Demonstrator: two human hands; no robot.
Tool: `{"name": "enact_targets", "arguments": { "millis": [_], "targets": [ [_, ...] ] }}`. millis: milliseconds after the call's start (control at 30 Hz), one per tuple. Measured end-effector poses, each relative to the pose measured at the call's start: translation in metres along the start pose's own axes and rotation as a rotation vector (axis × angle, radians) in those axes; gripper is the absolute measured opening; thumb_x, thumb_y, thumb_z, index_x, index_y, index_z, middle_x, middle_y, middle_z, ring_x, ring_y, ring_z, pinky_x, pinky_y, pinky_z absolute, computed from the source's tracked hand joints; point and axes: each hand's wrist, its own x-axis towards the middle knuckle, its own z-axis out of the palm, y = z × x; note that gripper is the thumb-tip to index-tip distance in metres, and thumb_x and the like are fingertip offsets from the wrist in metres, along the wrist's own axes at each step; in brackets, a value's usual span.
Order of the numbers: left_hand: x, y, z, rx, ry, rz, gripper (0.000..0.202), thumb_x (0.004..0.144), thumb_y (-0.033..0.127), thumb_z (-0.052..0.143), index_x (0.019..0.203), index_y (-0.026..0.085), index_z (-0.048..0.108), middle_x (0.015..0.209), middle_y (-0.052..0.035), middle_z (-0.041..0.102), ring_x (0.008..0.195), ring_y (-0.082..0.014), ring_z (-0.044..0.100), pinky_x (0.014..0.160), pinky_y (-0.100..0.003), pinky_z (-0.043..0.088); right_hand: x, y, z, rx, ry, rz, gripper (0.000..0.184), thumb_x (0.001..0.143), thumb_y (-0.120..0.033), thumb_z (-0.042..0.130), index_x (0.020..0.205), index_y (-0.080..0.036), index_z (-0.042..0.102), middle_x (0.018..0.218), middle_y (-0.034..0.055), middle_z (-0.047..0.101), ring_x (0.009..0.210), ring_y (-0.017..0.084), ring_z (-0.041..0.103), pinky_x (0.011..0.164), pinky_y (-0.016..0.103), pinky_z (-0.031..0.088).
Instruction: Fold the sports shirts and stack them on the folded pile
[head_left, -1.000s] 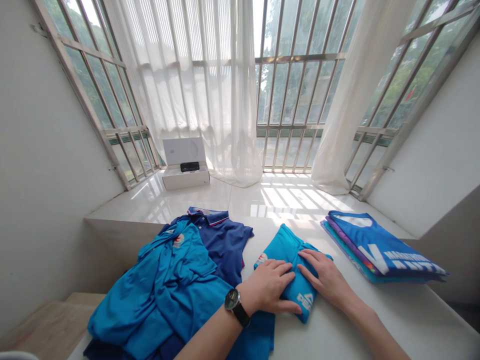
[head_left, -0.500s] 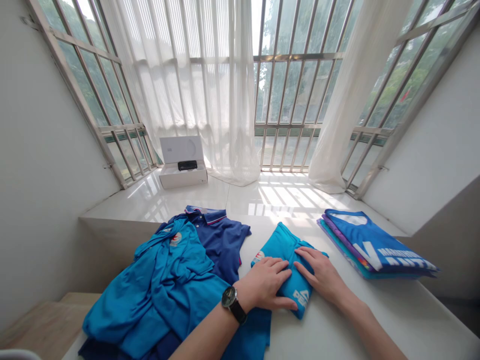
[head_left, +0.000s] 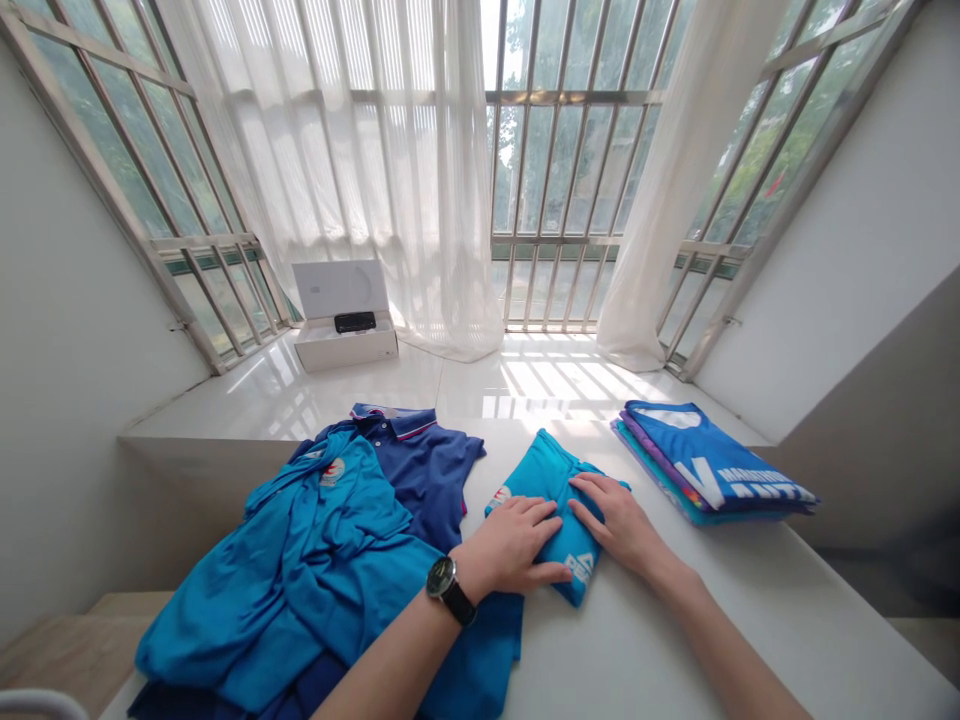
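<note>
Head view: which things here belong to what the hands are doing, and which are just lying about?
Seems part of the job:
the left hand and right hand, flat on the folded turquoise shirt; the loose blue polo shirt; the navy polo shirt; the folded stack of shirts.

Seems just lying about:
the open white box; the black object in it; the sheer white curtains.

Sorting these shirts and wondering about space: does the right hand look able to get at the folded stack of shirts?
Probably yes. The right hand rests on the folded teal shirt, and the folded stack of shirts lies close beyond it. Only bare white ledge seems to lie between them, with nothing in the way.
</note>
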Motion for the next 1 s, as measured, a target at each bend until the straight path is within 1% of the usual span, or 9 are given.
{"name": "enact_targets", "arguments": {
  "millis": [133, 333, 400, 500, 533, 667, 800, 867, 1000],
  "targets": [
    [0.001, 0.001, 0.000, 0.019, 0.002, 0.004, 0.059, 0.095, 0.061, 0.047, 0.136, 0.020, 0.053, 0.144, -0.0112, 0.054, 0.133, -0.0294, 0.049, 0.112, -0.043, 0.037, 0.000, -0.002, 0.002, 0.017, 0.015, -0.001, 0.039, 0.096, -0.047, 0.048, 0.120, -0.025, 0.068, 0.126, 0.0107, 0.067, 0.118, 0.029, 0.061, 0.100, 0.048, 0.051],
    [0.001, 0.000, 0.000, 0.026, 0.014, 0.012, 0.056, 0.094, 0.057, 0.052, 0.134, 0.018, 0.055, 0.140, -0.0118, 0.057, 0.131, -0.0288, 0.051, 0.111, -0.042, 0.039, 0.000, -0.003, 0.004, 0.015, -0.050, -0.058, 0.040, 0.097, -0.047, 0.048, 0.124, -0.024, 0.067, 0.129, 0.0103, 0.067, 0.121, 0.029, 0.059, 0.104, 0.048, 0.048],
    [0.001, 0.002, 0.000, 0.039, 0.016, 0.001, 0.051, 0.094, 0.054, 0.054, 0.131, 0.018, 0.057, 0.144, -0.0121, 0.054, 0.129, -0.0293, 0.052, 0.110, -0.042, 0.040, 0.000, -0.003, 0.004, 0.008, -0.049, -0.066, 0.039, 0.098, -0.046, 0.048, 0.124, -0.025, 0.067, 0.128, 0.0097, 0.067, 0.120, 0.028, 0.060, 0.104, 0.048, 0.048],
    [0.002, 0.005, 0.000, 0.074, 0.020, -0.019, 0.045, 0.093, 0.048, 0.054, 0.126, 0.017, 0.060, 0.152, -0.0133, 0.044, 0.127, -0.0309, 0.053, 0.109, -0.044, 0.041, 0.000, -0.003, 0.003, -0.003, -0.041, -0.075, 0.039, 0.098, -0.046, 0.047, 0.124, -0.025, 0.067, 0.127, 0.0093, 0.068, 0.120, 0.028, 0.060, 0.103, 0.048, 0.049],
    [0.002, 0.006, 0.000, 0.077, 0.021, -0.016, 0.044, 0.094, 0.046, 0.053, 0.126, 0.016, 0.060, 0.151, -0.0137, 0.045, 0.128, -0.0307, 0.053, 0.109, -0.044, 0.041, 0.001, -0.003, 0.003, -0.006, -0.040, -0.077, 0.039, 0.098, -0.047, 0.047, 0.124, -0.025, 0.067, 0.127, 0.0092, 0.068, 0.119, 0.028, 0.060, 0.103, 0.048, 0.049],
    [0.004, 0.008, 0.001, 0.047, 0.019, 0.010, 0.042, 0.095, 0.042, 0.052, 0.126, 0.015, 0.060, 0.134, -0.0127, 0.061, 0.128, -0.0276, 0.053, 0.111, -0.040, 0.040, 0.001, -0.006, 0.003, -0.016, -0.027, -0.073, 0.038, 0.098, -0.046, 0.047, 0.123, -0.025, 0.067, 0.128, 0.0095, 0.067, 0.121, 0.029, 0.059, 0.103, 0.048, 0.049],
    [0.006, 0.007, 0.000, 0.027, 0.029, 0.015, 0.039, 0.094, 0.042, 0.054, 0.122, 0.015, 0.062, 0.129, -0.0117, 0.064, 0.125, -0.0266, 0.056, 0.110, -0.039, 0.042, 0.001, -0.010, 0.003, 0.008, -0.037, -0.105, 0.036, 0.099, -0.043, 0.047, 0.125, -0.026, 0.066, 0.134, 0.0088, 0.063, 0.123, 0.028, 0.057, 0.104, 0.047, 0.048],
    [0.007, 0.006, 0.000, 0.020, 0.025, 0.010, 0.034, 0.094, 0.041, 0.055, 0.115, 0.016, 0.066, 0.122, -0.0105, 0.068, 0.120, -0.0260, 0.059, 0.106, -0.038, 0.044, 0.001, -0.011, 0.002, 0.024, -0.066, -0.139, 0.034, 0.100, -0.041, 0.047, 0.122, -0.027, 0.068, 0.132, 0.0074, 0.065, 0.121, 0.027, 0.058, 0.104, 0.046, 0.049],
    [0.008, 0.002, 0.000, 0.031, -0.006, -0.041, 0.024, 0.093, 0.038, 0.058, 0.094, 0.018, 0.073, 0.102, -0.0070, 0.073, 0.100, -0.0231, 0.067, 0.089, -0.033, 0.051, 0.002, -0.011, 0.000, 0.046, -0.079, -0.164, 0.032, 0.100, -0.040, 0.047, 0.119, -0.029, 0.071, 0.127, 0.0059, 0.068, 0.117, 0.026, 0.060, 0.102, 0.046, 0.050]
  ]
}}
